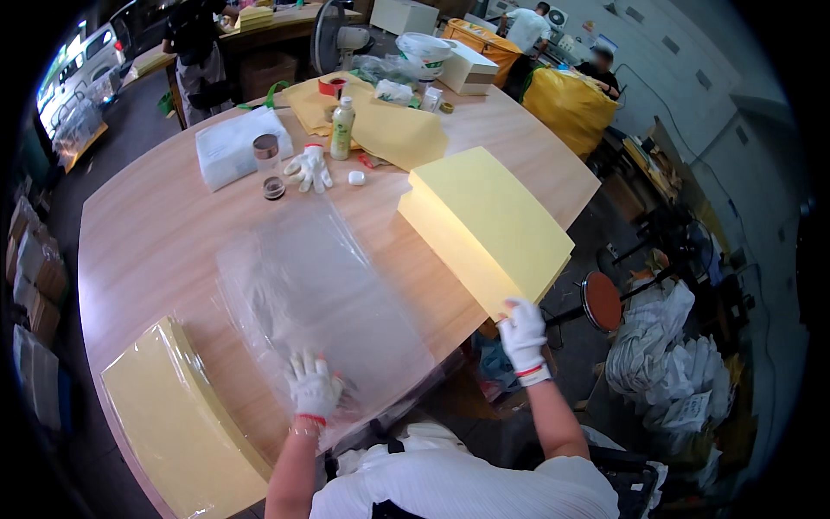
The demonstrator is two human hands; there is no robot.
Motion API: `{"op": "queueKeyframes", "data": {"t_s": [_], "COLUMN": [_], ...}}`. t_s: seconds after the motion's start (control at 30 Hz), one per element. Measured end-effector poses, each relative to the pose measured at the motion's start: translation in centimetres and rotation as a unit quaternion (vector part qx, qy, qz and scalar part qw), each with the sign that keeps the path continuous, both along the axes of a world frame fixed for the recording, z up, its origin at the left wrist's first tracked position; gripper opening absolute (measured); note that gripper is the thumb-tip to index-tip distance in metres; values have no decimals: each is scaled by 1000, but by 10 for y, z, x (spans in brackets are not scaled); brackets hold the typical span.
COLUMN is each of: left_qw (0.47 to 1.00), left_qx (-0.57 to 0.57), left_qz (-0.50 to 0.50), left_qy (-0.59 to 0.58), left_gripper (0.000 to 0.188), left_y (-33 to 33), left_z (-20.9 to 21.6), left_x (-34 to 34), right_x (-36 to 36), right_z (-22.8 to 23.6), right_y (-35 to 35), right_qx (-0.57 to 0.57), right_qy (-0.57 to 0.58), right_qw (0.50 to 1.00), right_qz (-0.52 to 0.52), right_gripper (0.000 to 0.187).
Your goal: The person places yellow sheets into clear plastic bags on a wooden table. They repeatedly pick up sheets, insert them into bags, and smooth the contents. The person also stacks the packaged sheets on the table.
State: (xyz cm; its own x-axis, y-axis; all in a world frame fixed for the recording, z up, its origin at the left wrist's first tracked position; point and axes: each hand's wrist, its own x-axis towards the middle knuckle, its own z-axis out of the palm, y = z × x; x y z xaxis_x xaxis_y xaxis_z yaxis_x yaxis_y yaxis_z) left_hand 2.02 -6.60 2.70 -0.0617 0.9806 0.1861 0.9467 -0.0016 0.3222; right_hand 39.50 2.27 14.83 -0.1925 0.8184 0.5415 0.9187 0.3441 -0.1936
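My left hand (314,385), in a white knit glove with a red cuff edge, lies with fingers spread on a pile of clear plastic bags (303,268). My right hand (522,336), gloved alike, has its fingers curled round the near corner of a thick stack of pale yellow paper sheets (497,216) at the table's right edge. Part of its grip is hidden behind the glove. Another yellow stack (173,415), wrapped in shiny clear plastic, rests at the near left, apart from both hands.
Beyond the bags stand a bottle (342,128), a clear jar (266,151), a spare white glove (309,168) and a white packet (242,147). Brown paper (389,130) and a white bucket (424,54) lie farther back. A round stool (601,301) is right of the table. Other people work in the background.
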Motion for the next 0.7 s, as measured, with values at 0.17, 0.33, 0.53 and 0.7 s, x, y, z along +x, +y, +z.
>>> {"op": "queueKeyframes", "data": {"t_s": [0.17, 0.33, 0.53, 0.7], "left_qw": [995, 997, 989, 988], "left_qx": [43, 67, 102, 71], "left_qz": [22, 45, 99, 107], "left_qy": [87, 16, -35, -83], "left_gripper": [51, 47, 39, 37], "left_y": [61, 45, -8, -26], "left_z": [-17, 28, 41, 64], "left_x": [-29, -4, 8, 28], "right_x": [94, 96, 121, 158], "right_z": [-6, -11, -12, -11], "right_y": [19, 29, 35, 48], "right_qx": [21, 45, 44, 36], "right_qy": [-66, -37, -45, -86], "right_qw": [998, 998, 997, 990], "right_qz": [-6, 33, 46, 106], "right_gripper": [29, 26, 24, 35]}}
